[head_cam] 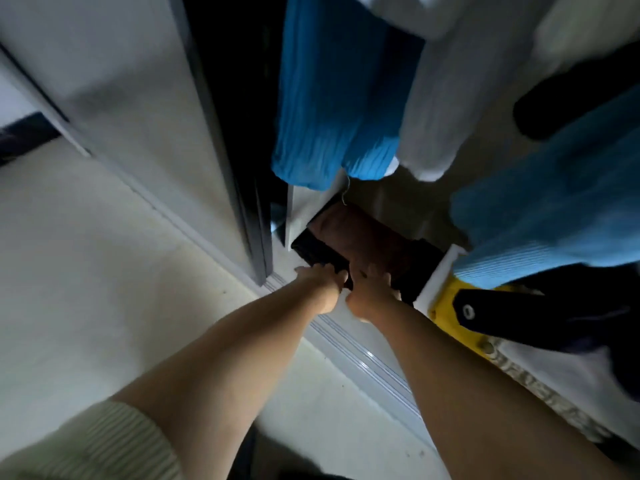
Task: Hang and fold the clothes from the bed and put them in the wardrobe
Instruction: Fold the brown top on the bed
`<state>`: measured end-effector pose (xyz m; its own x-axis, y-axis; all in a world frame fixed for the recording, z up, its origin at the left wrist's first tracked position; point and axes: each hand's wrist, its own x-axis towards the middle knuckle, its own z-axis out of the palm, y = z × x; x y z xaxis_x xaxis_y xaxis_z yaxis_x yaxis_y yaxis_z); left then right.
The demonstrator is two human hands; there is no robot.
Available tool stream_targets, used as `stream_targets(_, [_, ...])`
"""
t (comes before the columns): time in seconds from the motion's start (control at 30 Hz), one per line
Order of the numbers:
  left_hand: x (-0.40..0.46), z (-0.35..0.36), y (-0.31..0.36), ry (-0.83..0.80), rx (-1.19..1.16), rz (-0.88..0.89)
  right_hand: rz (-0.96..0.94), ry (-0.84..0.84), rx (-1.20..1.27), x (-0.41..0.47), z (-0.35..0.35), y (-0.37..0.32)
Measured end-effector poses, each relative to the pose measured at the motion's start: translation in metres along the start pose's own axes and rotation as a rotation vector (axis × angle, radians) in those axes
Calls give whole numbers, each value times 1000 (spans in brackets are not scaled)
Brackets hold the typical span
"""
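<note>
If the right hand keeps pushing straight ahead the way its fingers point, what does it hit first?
Most likely the brown folded garment at the bottom of the wardrobe. The right hand already rests at its near edge, fingers pointing along it into the wardrobe. Beyond that it is dim, so depth is uncertain.

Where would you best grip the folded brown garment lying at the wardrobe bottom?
Grip the folded brown garment at its near edge, coming from the open front: hanging blue clothes crowd it above, and both the left hand and right hand already reach there.

crinkled matt blue cloth (pixel 332 109), ribbed blue knit (pixel 554 216), glossy yellow plastic (pixel 446 306)
</note>
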<state>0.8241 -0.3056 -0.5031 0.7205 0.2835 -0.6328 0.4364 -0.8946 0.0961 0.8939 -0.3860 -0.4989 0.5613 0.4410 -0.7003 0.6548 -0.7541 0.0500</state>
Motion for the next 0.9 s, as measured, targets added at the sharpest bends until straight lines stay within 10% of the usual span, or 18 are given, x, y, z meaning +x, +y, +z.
stream_targets(0.47, [-287,-147,-21,10,-186,-120,-127,-57,34,-284,-127,-26])
stream_targets(0.9, [-372,-201,-11,3,-52,-45,-87,59,224,-374,-169,4])
